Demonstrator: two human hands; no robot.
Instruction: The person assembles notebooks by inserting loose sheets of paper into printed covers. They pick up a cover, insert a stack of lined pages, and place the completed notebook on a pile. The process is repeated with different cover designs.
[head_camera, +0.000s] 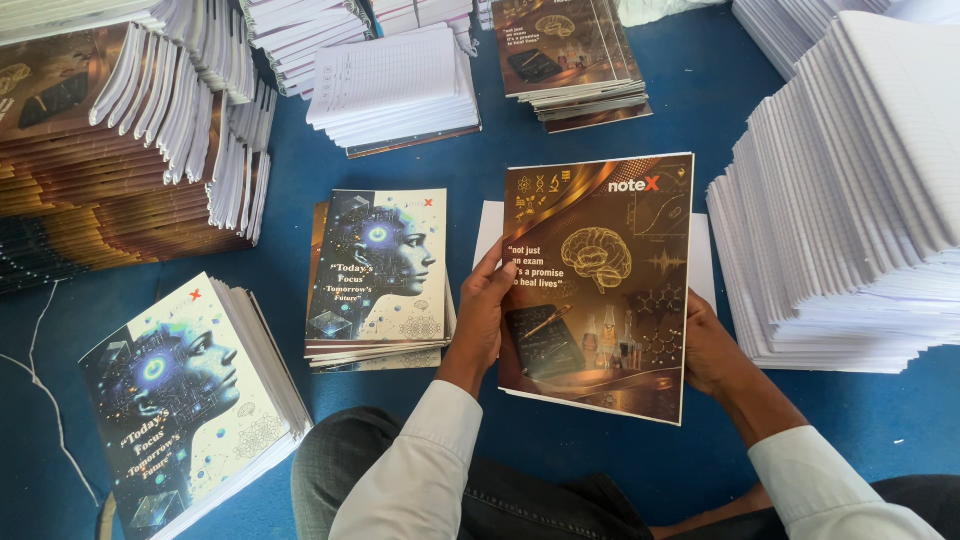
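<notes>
— Hands first: what does each one have?

— Both are on the same brown notebook (598, 288), the one with a gold brain drawing on its cover. The left hand (482, 318) clasps its left edge, thumb laid over the cover and the other fingers hidden beneath. The right hand (712, 348) presses against the right edge near the lower corner; its fingers go behind the book, so how far they curl I cannot tell.

— Which way does the book run?

— Its long axis goes away from the person, top edge far, bottom edge near the lap, tilted slightly (the top leans a little to the right). The cover faces up and reads upright to the wearer.

— And where does it sit against the grip?

— Between the two hands, both holding it in its lower half, so most of the book extends beyond them. It lies over a white sheet (490, 228) on the blue floor (560, 460).

— Around it?

— Just left lies a stack of notebooks with a blue head profile cover (378, 270), another such stack (190, 395) nearer the left corner. A tall pile of white ruled pages (850, 200) stands on the right.
</notes>
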